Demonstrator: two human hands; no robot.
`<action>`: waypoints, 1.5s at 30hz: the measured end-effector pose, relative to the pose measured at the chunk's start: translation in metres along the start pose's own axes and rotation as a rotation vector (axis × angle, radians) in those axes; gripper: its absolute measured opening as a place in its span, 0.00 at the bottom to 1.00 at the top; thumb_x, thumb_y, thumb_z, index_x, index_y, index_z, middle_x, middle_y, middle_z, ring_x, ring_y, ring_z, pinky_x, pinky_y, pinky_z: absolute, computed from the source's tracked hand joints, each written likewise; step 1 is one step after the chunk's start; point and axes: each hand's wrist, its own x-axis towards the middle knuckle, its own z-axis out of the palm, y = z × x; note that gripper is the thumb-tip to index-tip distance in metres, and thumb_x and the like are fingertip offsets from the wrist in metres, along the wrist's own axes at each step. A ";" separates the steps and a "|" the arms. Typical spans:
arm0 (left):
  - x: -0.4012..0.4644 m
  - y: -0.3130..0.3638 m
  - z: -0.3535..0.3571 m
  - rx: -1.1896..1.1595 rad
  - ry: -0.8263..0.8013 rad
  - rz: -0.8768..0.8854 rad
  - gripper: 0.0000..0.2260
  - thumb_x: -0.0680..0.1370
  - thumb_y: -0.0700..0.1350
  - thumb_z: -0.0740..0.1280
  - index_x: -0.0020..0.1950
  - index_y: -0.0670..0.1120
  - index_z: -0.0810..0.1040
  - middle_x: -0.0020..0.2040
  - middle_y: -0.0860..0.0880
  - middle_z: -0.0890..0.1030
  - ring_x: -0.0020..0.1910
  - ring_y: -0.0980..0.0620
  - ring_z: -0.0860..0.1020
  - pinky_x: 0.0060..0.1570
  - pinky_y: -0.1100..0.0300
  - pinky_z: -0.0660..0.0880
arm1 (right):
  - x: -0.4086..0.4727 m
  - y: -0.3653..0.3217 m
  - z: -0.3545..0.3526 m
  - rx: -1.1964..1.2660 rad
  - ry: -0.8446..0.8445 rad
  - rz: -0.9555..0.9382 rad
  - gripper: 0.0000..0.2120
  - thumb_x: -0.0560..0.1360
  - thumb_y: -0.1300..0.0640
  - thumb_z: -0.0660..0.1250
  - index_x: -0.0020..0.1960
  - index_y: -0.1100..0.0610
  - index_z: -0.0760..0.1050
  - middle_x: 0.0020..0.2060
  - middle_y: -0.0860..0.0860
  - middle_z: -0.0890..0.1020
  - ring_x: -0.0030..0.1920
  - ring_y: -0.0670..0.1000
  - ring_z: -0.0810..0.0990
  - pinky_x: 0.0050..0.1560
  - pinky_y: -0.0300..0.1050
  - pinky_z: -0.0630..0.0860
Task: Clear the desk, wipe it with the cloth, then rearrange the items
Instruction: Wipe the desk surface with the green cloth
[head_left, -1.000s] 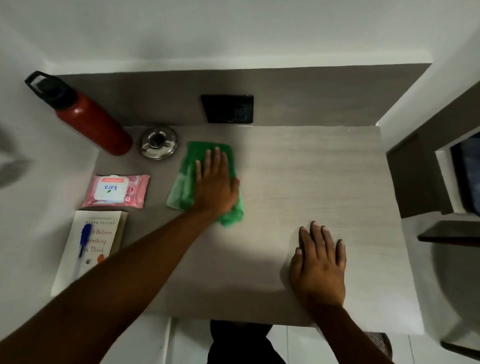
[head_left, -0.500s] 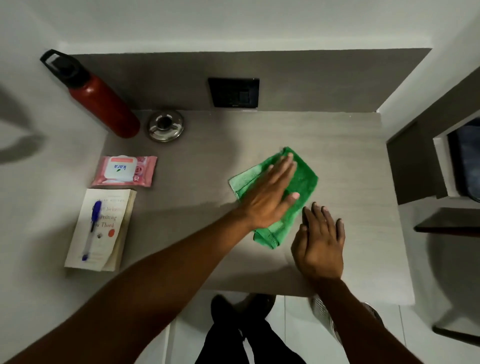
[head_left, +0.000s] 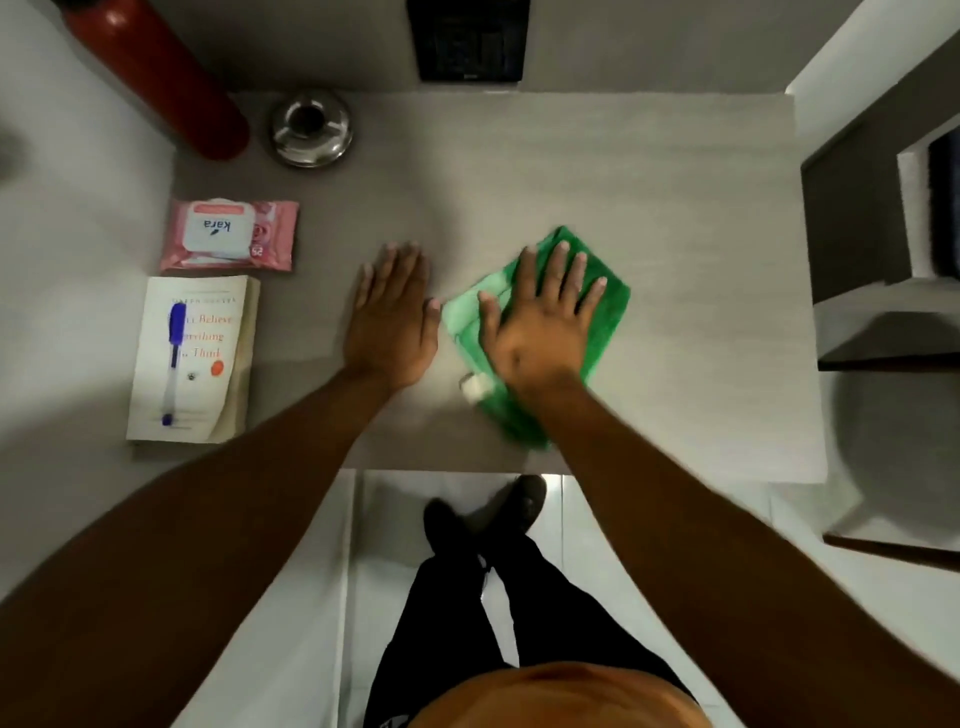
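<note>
while left hand (head_left: 390, 325) lies beside, cloth (head_left: 605, 317) sits under right hand (head_left: 540, 325).

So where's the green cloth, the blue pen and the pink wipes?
green cloth (head_left: 605, 312): head view, right-hand part beside the fingers.
blue pen (head_left: 175, 332): head view, on its cap.
pink wipes (head_left: 275, 234): head view, right end of pack.

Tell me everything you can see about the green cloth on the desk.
The green cloth looks like soft microfibre, folded and rumpled, with a paler green fold at its left and a small white tag at its near-left edge. It lies flat on the desk, right of centre. The right hand presses on it with spread fingers.
</note>
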 end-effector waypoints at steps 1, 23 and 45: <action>0.000 0.001 -0.001 -0.006 -0.010 0.000 0.26 0.82 0.50 0.55 0.79 0.42 0.62 0.81 0.44 0.61 0.81 0.42 0.56 0.80 0.43 0.52 | -0.030 0.012 0.005 -0.027 0.022 -0.072 0.34 0.80 0.37 0.49 0.80 0.54 0.56 0.79 0.62 0.56 0.80 0.64 0.50 0.77 0.67 0.44; 0.056 0.111 0.034 0.137 -0.098 0.167 0.36 0.81 0.64 0.46 0.81 0.41 0.54 0.82 0.41 0.54 0.81 0.36 0.51 0.78 0.35 0.49 | -0.073 0.227 -0.042 0.031 0.144 0.630 0.26 0.83 0.42 0.49 0.78 0.49 0.58 0.78 0.56 0.62 0.77 0.60 0.59 0.76 0.62 0.54; 0.076 0.124 0.042 0.108 -0.083 0.217 0.37 0.78 0.66 0.53 0.81 0.44 0.57 0.82 0.42 0.55 0.82 0.39 0.50 0.78 0.36 0.51 | 0.293 0.199 -0.097 0.160 0.212 0.681 0.22 0.74 0.51 0.53 0.65 0.56 0.71 0.64 0.57 0.77 0.66 0.61 0.73 0.64 0.59 0.63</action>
